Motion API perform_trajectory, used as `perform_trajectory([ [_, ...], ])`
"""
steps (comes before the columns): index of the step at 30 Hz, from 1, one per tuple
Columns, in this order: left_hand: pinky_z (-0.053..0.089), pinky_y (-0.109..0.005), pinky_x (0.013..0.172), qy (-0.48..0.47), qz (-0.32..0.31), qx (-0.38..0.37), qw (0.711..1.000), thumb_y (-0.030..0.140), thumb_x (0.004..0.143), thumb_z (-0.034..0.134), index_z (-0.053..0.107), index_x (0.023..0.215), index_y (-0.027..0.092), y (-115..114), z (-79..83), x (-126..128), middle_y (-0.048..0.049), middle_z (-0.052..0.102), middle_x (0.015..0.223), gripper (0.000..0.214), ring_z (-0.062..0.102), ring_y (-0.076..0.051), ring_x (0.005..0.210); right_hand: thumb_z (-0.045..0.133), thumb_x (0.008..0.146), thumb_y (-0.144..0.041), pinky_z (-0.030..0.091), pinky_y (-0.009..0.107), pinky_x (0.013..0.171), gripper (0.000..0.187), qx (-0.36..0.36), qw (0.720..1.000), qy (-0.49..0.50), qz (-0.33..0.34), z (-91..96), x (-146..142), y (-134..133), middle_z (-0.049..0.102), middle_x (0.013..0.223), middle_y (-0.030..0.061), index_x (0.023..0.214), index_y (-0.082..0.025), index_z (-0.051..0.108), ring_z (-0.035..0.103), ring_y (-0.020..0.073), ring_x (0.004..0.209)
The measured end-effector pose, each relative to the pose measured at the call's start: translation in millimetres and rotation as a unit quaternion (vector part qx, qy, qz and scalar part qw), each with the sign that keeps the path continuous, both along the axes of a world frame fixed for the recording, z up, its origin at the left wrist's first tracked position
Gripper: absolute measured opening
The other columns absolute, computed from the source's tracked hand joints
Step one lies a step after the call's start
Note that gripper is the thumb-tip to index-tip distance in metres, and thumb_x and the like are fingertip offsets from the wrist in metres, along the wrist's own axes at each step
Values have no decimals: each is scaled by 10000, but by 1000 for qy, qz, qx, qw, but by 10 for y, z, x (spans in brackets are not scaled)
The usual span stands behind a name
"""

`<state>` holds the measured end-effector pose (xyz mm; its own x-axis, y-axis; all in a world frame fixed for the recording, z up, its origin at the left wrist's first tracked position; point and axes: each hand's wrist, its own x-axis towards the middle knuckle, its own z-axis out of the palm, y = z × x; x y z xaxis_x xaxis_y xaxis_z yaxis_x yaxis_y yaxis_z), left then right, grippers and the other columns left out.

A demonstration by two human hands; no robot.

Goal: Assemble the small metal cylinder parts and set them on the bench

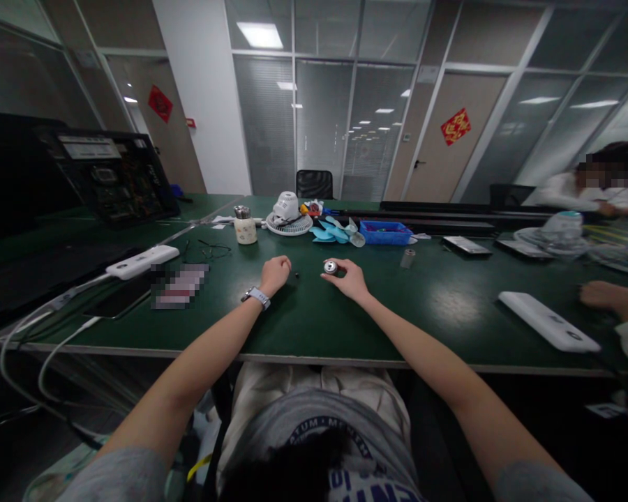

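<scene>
At frame centre, my right grip (352,280) pinches a metal cylinder (330,267) by its sides, probably to leave its end exposed, while I can't tell whether my curled left grip (275,275) holds anything.

The room is dim and a bit gray. White lamps (260,35) show in the glass (319,125) past the far edge of the table (314,328). A soft, shiny spot glows toward the table's right side. Under the near edge it is very dark. The computer (128,174) by the left edge sits in shadow. The left hand (275,275) and right hand (352,280) look fairly clear. A person (555,192) near the far right corner looks fuzzy, with blocky squares on top. The door (465,132) leans, and the arms (444,376) look stretched.
</scene>
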<state>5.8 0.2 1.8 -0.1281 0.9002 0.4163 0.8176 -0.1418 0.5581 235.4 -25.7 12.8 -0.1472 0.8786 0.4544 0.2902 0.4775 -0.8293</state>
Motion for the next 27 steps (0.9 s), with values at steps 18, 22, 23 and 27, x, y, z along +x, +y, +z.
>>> perform_trajectory([
  [18, 384, -251, 628, -9, -8, -1, 1000, 168, 747, 390, 670, 696, 197, -20, 13, 22, -27, 671, 690, 286, 585, -169, 685, 772, 695, -304, 542, 247, 779, 499, -199, 956, 195, -91, -2, -50, 138, 706, 979, 81, 1131, -131, 602, 668, 142, 825],
  [22, 384, -251, 622, -7, -10, -8, 1000, 173, 748, 390, 675, 706, 200, -28, 18, 19, -28, 671, 691, 290, 585, -171, 690, 752, 730, -304, 549, 176, 648, 348, -272, 927, 245, -79, 13, -55, 154, 707, 965, 73, 1009, -123, 647, 666, 118, 767],
  [23, 385, -251, 623, -6, -10, -9, 1000, 173, 748, 389, 677, 709, 201, -29, 20, 19, -27, 670, 690, 292, 586, -172, 691, 750, 734, -308, 548, 168, 618, 335, -289, 921, 252, -74, 10, -57, 157, 710, 931, 66, 996, -124, 653, 665, 113, 739],
  [27, 396, -248, 644, -3, -8, -12, 1000, 173, 746, 386, 684, 720, 206, -30, 24, 20, -26, 676, 696, 301, 589, -173, 704, 743, 747, -313, 551, 161, 578, 326, -319, 904, 276, -61, 6, -64, 157, 711, 825, 45, 1000, -128, 654, 661, 105, 684],
])
